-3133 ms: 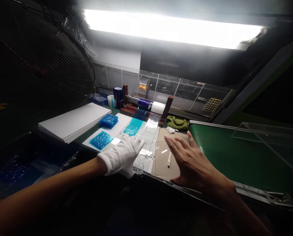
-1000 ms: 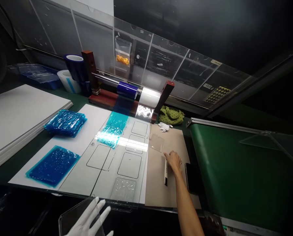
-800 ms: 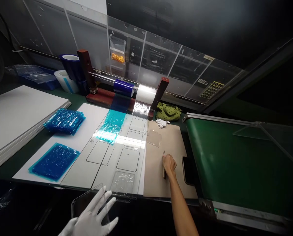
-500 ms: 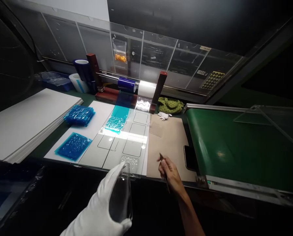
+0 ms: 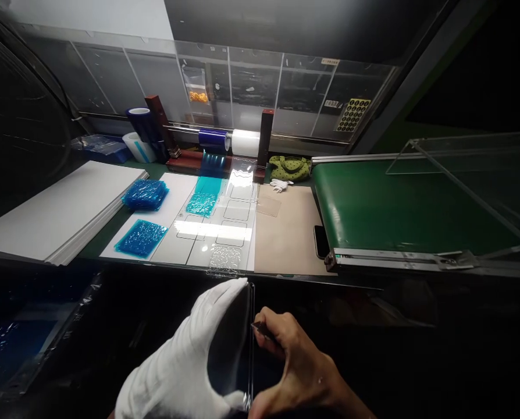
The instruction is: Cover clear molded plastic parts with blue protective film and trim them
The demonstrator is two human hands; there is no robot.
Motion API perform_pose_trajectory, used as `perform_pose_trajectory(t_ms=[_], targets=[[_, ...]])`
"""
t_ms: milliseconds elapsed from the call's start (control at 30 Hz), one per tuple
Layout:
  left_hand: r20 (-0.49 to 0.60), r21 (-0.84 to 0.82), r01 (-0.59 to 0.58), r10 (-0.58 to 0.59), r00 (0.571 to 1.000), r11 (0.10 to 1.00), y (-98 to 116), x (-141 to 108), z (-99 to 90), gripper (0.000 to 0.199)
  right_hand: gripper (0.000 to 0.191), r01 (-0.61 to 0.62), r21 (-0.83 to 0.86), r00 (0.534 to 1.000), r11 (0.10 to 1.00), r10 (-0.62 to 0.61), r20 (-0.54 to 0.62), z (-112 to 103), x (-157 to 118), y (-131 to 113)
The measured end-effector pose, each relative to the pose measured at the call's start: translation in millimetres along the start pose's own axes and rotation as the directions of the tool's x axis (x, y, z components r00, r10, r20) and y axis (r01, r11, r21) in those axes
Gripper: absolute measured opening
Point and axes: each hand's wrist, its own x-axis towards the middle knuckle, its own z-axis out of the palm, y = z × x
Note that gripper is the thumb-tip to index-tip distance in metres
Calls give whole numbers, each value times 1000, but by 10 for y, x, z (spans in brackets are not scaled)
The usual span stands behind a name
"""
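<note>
Left hand (image 5: 177, 355), white-gloved: closed firmly around the left side of a clear plastic sheet (image 5: 236, 343); sheet standing on edge, long axis near upright, in front of the bench edge (image 5: 286, 274). Right of sheet: bare right hand (image 5: 295, 366), curled, pinching a small dark-tipped tool (image 5: 263, 330), tip just at the sheet's right edge. Right hand nearer that edge; left hand bearing the sheet.

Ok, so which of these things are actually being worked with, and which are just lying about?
In use:
clear plastic sheet, in the gloved left hand
small knife, in the bare right hand

Lying about:
green spotted bag
white glove
smartphone
white board stack
</note>
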Motion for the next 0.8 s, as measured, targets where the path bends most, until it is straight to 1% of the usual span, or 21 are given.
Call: perform_pose_trajectory(t_ms=[100, 200, 400, 600, 700, 800], targets=[[7, -12, 2, -1, 1000, 1000, 62, -59, 45, 106, 90, 40, 27, 999, 999, -40, -4, 41, -96, 70], [26, -21, 17, -16, 1000, 1000, 125, -77, 62, 107, 94, 56, 49, 998, 997, -56, -3, 37, -161, 77], [105, 52, -55, 49, 993, 997, 194, -71, 77, 107, 100, 23, 79, 999, 997, -21, -28, 57, -275, 84], [172, 93, -91, 74, 982, 992, 177, -56, 50, 107, 101, 11, 64, 999, 998, -8, -51, 115, -339, 193], [179, 119, -117, 94, 979, 986, 179, -32, 34, 106, 96, -12, 65, 998, 998, 16, -56, 149, -342, 217], [170, 119, -133, 112, 979, 984, 197, 11, 16, 105, 80, -41, 70, 998, 997, 44, -41, 175, -314, 147]])
